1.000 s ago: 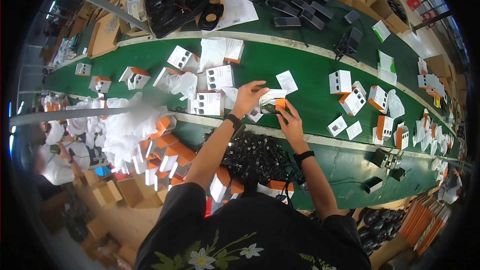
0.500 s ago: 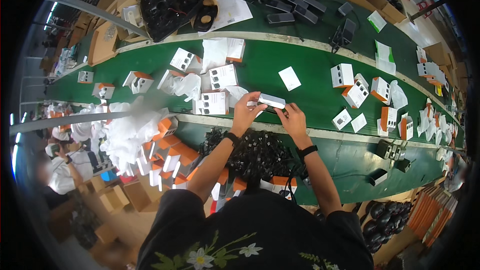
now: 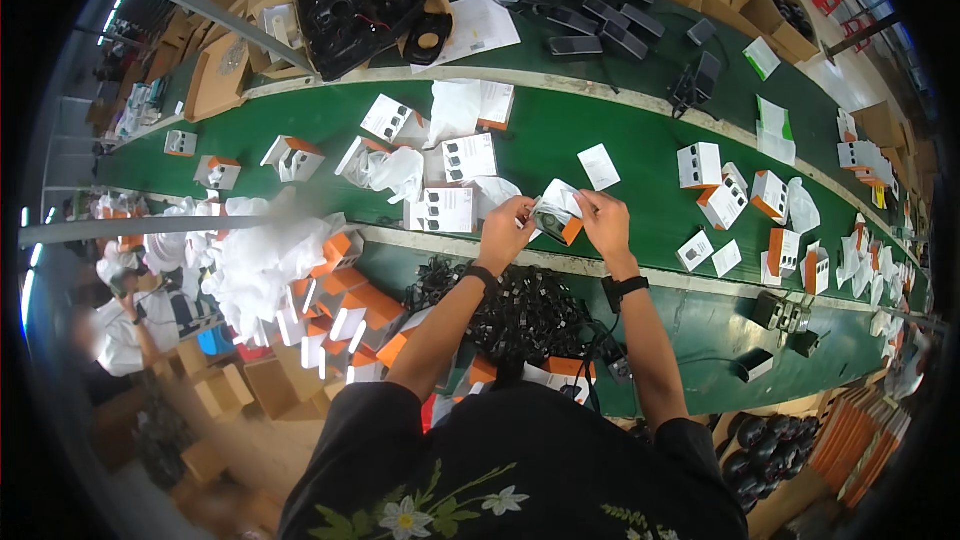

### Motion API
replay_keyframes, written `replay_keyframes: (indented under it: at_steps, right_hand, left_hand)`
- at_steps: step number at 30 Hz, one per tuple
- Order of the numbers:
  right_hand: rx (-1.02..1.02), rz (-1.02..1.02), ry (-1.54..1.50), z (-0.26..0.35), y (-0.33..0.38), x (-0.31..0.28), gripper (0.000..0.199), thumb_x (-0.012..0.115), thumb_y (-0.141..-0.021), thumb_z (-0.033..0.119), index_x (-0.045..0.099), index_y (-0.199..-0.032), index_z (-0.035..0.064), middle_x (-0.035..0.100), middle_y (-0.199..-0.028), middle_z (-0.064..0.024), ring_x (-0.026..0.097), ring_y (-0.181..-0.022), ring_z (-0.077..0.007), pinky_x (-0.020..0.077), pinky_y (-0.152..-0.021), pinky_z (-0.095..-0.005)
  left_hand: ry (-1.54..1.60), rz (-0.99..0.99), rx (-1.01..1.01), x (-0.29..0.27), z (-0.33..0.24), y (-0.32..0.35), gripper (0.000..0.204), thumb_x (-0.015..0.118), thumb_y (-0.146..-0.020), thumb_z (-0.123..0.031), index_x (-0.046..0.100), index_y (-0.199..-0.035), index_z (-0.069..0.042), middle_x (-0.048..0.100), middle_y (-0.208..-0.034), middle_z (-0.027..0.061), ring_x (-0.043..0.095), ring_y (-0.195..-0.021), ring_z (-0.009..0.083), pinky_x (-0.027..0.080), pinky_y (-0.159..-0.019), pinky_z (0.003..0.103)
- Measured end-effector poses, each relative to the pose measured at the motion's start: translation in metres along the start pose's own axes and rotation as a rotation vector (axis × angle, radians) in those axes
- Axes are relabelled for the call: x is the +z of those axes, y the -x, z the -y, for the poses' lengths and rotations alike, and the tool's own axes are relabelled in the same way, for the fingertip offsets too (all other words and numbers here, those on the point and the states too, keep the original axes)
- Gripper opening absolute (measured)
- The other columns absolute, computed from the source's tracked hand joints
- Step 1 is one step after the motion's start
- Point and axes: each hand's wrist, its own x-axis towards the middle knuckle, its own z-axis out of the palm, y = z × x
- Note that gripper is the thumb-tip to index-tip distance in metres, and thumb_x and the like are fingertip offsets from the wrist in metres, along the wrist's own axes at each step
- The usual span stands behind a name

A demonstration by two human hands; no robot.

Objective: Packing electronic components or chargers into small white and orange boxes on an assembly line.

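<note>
Between my hands, above the near edge of the green belt, is a small white and orange box [image 3: 559, 203]. It is tilted, with its orange end low on the right and a dark area at its lower left. My left hand [image 3: 507, 233] is closed on the box's left edge, fingers pinched. The fingers of my right hand [image 3: 607, 228] grip its upper right edge. What lies inside cannot be made out. Just beyond the box a white card [image 3: 599, 167] rests on the belt. Below my hands sits a heap of black cables [image 3: 530, 310].
White and orange boxes [image 3: 469, 156] with white wrapping lie left of my hands; more boxes [image 3: 699, 165] stand to the right. A mound of white bags [image 3: 265, 275] is at the near left. Black devices [image 3: 625, 38] lie on the far bench. Another person [image 3: 125, 335] is at the left.
The box has turned in my hands from a flat white side to a tilted pose showing orange. My right hand has shifted up to its upper right edge. The whole view has swung slightly.
</note>
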Motion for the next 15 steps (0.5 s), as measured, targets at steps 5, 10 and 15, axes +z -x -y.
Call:
replay_keyframes:
  at_steps: [5, 10, 15]
  right_hand:
    - [-0.087, 0.020, 0.081, 0.000, 0.002, -0.012, 0.025, 0.080, -0.096, 0.020, 0.082, -0.117, 0.0061, 0.079, -0.101, -0.0148, 0.076, -0.089, -0.0378, 0.0613, -0.078, -0.0440]
    - [-0.229, 0.111, 0.147, 0.011, 0.008, -0.012, 0.035, 0.082, -0.092, 0.017, 0.080, -0.126, 0.0098, 0.078, -0.108, -0.0095, 0.074, -0.095, -0.0333, 0.0610, -0.079, -0.0445]
    - [-0.301, 0.077, 0.231, 0.001, 0.008, -0.017, 0.039, 0.083, -0.088, 0.013, 0.079, -0.127, 0.0104, 0.078, -0.106, -0.0074, 0.074, -0.096, -0.0299, 0.0614, -0.079, -0.0441]
  left_hand:
    - [-0.080, -0.020, 0.224, -0.003, -0.031, -0.012, 0.035, 0.087, -0.091, -0.017, 0.078, -0.123, -0.007, 0.082, -0.100, 0.0088, 0.077, -0.101, 0.0257, 0.061, -0.078, 0.039]
    - [-0.099, 0.088, 0.165, 0.001, -0.033, -0.042, 0.043, 0.091, -0.088, -0.021, 0.082, -0.128, -0.010, 0.085, -0.108, 0.0078, 0.075, -0.105, 0.0259, 0.061, -0.083, 0.040]
    - [-0.063, 0.119, 0.136, 0.011, -0.034, -0.042, 0.038, 0.090, -0.083, -0.011, 0.083, -0.121, -0.010, 0.085, -0.098, 0.0042, 0.074, -0.102, 0.0265, 0.060, -0.085, 0.042]
